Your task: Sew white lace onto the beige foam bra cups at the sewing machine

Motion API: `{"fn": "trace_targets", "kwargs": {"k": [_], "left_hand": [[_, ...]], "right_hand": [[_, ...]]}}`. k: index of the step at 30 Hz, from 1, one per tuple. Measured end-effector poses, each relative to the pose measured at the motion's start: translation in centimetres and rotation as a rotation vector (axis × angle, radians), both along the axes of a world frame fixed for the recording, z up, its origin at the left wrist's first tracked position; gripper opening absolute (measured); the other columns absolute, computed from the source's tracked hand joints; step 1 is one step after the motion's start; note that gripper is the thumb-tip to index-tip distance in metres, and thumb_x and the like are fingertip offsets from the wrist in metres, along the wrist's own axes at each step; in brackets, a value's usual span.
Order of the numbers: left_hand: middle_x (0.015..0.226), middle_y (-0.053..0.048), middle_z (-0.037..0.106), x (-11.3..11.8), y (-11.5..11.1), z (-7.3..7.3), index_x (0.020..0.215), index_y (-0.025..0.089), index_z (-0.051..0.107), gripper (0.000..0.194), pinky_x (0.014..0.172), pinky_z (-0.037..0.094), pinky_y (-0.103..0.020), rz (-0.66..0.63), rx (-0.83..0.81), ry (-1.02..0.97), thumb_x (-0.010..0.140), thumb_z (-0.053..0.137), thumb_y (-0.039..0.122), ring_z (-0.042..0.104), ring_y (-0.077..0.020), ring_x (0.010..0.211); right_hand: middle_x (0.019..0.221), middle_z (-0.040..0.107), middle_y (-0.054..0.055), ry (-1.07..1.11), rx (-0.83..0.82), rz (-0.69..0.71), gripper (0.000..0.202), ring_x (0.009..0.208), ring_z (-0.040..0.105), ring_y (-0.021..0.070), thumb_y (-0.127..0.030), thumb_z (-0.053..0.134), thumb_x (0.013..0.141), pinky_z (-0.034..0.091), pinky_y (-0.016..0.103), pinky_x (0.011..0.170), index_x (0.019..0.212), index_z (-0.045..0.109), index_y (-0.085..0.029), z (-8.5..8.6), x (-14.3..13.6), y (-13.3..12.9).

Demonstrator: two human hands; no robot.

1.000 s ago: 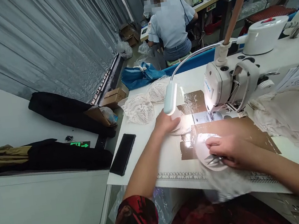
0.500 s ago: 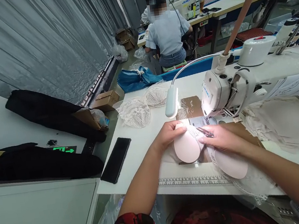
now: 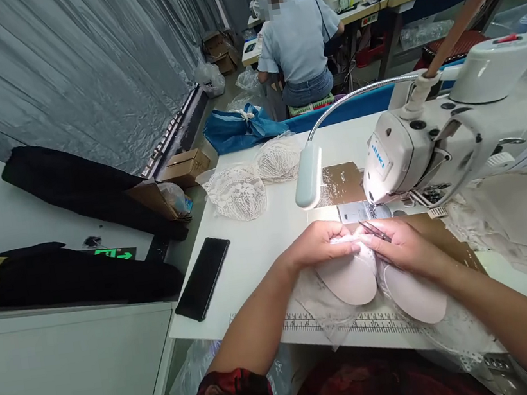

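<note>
A white lace bra with two smooth padded cups [image 3: 352,278] lies in front of the sewing machine [image 3: 399,160]. My left hand [image 3: 324,242] is closed, pinching the upper edge of the left cup between thumb and fingers. My right hand [image 3: 398,241] pinches the fabric close beside it, between the two cups. A pair of thread snips [image 3: 373,230] also sits in my right hand, its points toward the machine. The right cup and loose lace hang over the table's front edge. My fingers partly hide the edge being held.
A black phone [image 3: 203,278] lies on the left of the table. Lace pieces [image 3: 238,191] rest at the back left, and stacked white fabric [image 3: 519,222] on the right. A lamp [image 3: 308,177] hangs near the needle area. A co-worker [image 3: 298,40] sits ahead.
Both hands have come closer together, and my left hand now grips the cup's upper edge. The left cup has shifted right and toward me. The camera view has moved slightly.
</note>
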State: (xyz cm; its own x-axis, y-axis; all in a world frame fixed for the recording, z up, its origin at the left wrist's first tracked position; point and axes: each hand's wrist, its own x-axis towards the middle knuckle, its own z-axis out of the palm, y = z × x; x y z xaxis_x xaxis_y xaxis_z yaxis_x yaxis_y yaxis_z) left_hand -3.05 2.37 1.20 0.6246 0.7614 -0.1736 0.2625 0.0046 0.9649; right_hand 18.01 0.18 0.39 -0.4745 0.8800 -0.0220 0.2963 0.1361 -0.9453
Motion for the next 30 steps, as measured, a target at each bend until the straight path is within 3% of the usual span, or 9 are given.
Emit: {"fn": "trace_targets", "kwargs": {"k": [7,11,16,25,30], "left_hand": [[0.084,-0.004,0.069,0.1,-0.1,0.2,0.089,0.013,0.073,0.027,0.074,0.045,-0.024,-0.038,-0.198,-0.114,0.076,0.076,0.036,0.06,-0.0146,0.08],[0.088,-0.006,0.072,0.3,-0.3,0.0,0.09,0.013,0.076,0.028,0.078,0.046,-0.025,0.0,-0.205,-0.141,0.077,0.075,0.037,0.062,-0.0159,0.084],[0.08,-0.005,0.071,0.3,-0.4,-0.3,0.088,0.013,0.077,0.03,0.07,0.045,-0.024,0.036,-0.218,-0.109,0.076,0.076,0.04,0.061,-0.0148,0.076],[0.075,-0.003,0.068,0.3,-0.3,-0.6,0.086,0.012,0.077,0.032,0.065,0.042,-0.022,-0.004,-0.203,-0.088,0.075,0.075,0.042,0.059,-0.0133,0.073],[0.079,-0.004,0.07,0.7,-0.4,-0.4,0.084,0.012,0.076,0.029,0.068,0.043,-0.022,0.021,-0.206,-0.063,0.075,0.076,0.04,0.06,-0.014,0.076]], "right_hand": [[0.09,0.066,0.005,-0.105,-0.047,-0.023,0.045,0.079,0.061,0.0213,-0.057,0.04,0.094,0.048,0.035,0.073,0.115,0.061,-0.023,0.5,2.5,0.5],[0.101,0.07,0.009,-0.151,-0.069,0.018,0.043,0.099,0.062,0.0273,-0.057,0.054,0.086,0.048,0.037,0.085,0.107,0.07,-0.022,1.3,2.8,0.7],[0.085,0.069,0.004,-0.201,-0.046,0.065,0.033,0.078,0.062,0.0204,-0.047,0.057,0.085,0.047,0.032,0.07,0.102,0.07,-0.022,1.7,2.3,0.7],[0.093,0.071,0.003,-0.196,0.082,0.058,0.025,0.086,0.063,0.0201,-0.041,0.053,0.09,0.047,0.034,0.075,0.091,0.07,-0.024,2.2,1.2,0.1],[0.089,0.07,0.004,-0.141,0.031,-0.014,0.028,0.082,0.063,0.0201,-0.045,0.053,0.09,0.048,0.034,0.072,0.089,0.069,-0.023,1.1,1.2,0.0]]}}
